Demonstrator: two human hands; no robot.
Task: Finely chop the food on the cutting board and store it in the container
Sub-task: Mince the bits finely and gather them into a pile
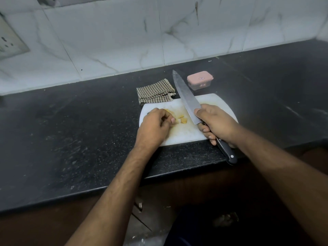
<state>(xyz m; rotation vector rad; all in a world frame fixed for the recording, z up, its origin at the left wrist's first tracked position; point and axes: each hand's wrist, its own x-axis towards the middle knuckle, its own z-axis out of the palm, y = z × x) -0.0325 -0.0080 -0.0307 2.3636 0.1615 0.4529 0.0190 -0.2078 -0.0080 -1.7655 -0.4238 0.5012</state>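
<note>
A white cutting board point(184, 132) lies on the black counter. On it are a few yellowish food slices point(182, 119). My left hand point(156, 125) rests over the board's left part, fingers curled on a yellow piece that is mostly hidden under them. My right hand point(215, 124) grips the black handle of a large chef's knife point(186, 98); its blade is raised and points away toward the wall, just right of the slices. A small clear container with a pink lid point(200, 82), lid on, stands behind the board.
A folded brown checked cloth point(156, 91) lies at the board's back left corner. The black counter point(79, 130) stretches left and right, its front edge close to me. A marble-tiled wall point(142, 32) rises behind, with a socket plate point(8, 41) at far left.
</note>
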